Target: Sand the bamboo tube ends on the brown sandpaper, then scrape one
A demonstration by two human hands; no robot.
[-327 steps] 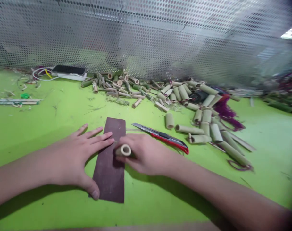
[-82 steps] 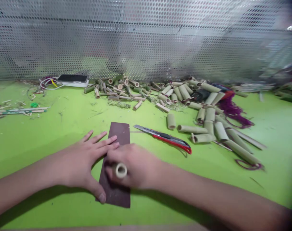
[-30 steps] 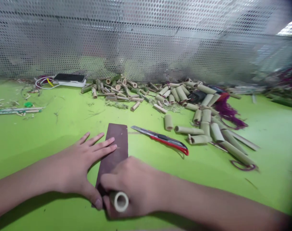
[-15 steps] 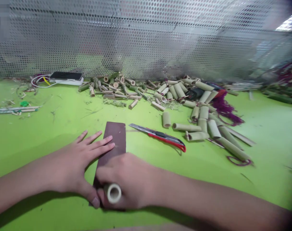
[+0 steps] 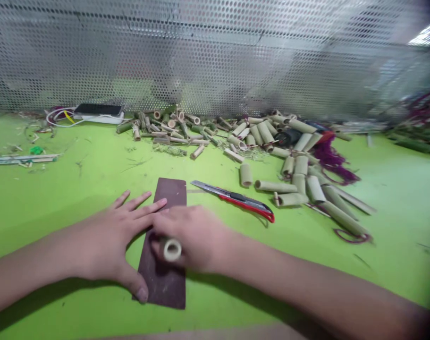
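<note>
A dark brown strip of sandpaper (image 5: 167, 290) lies lengthwise on the green table before me. My left hand (image 5: 112, 241) is spread flat, its thumb and fingertips resting on the strip's left edge. In my right hand (image 5: 197, 236), fingers curled round it, is a short piece of bamboo tube (image 5: 172, 250), its open end facing me. The hand sits over the middle of the sandpaper, and the tube's far end is hidden. Just beyond, to the right, a red and black utility knife (image 5: 236, 198) lies with its blade out, pointing left.
Cut bamboo tubes (image 5: 264, 134) lie heaped at the back and right, with purple thread (image 5: 326, 156) among them. A phone (image 5: 98, 110) with a white cable is at back left. Thin sticks (image 5: 23, 159) lie far left. A perforated metal screen (image 5: 200, 56) closes off the back.
My right hand has slid the bamboo tube away from me along the sandpaper, uncovering the strip's near end. My left hand stays in nearly the same place.
</note>
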